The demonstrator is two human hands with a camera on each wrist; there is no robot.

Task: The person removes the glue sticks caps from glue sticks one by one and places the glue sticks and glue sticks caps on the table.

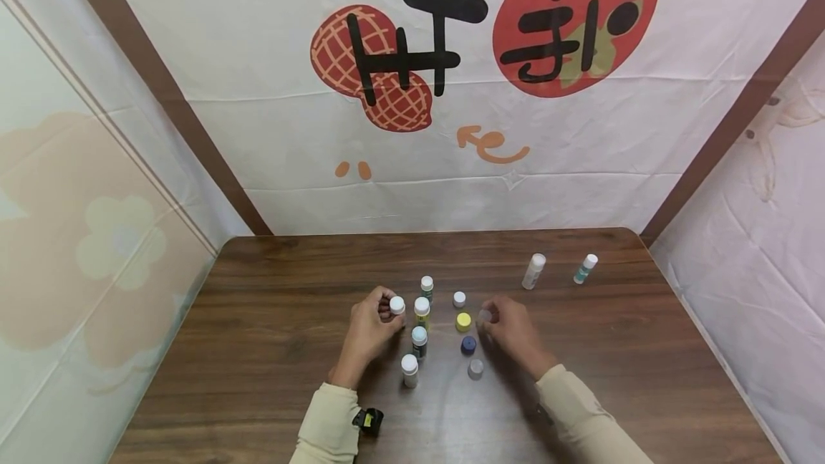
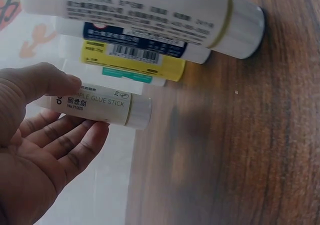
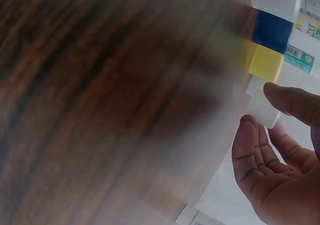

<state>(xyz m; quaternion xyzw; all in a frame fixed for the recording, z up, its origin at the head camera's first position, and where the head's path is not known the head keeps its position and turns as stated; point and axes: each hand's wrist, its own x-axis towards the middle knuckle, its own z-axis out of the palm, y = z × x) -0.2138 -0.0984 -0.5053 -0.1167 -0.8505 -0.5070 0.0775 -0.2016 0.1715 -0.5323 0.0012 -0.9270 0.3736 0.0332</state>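
Observation:
My left hand (image 1: 367,335) grips a white glue stick (image 2: 95,105) between thumb and fingers; its lettering shows in the left wrist view. Right beside it, several glue sticks stand upright in a line: one with a green label (image 1: 427,289), one yellow (image 1: 422,311), one dark blue (image 1: 420,341), and a white one (image 1: 409,371) nearest me. With thumb and fingertips, my right hand (image 1: 514,329) pinches a translucent cap (image 3: 263,109) low over the table. To its left runs a row of caps: white (image 1: 459,299), yellow (image 1: 463,321), dark blue (image 1: 468,345) and greyish translucent (image 1: 475,369).
Farther back on the right stand a white glue stick (image 1: 534,271) and a smaller one with a teal label (image 1: 585,269). The brown wooden table (image 1: 271,349) ends at a printed white curtain (image 1: 271,149). A black device (image 1: 369,422) sits at my left wrist.

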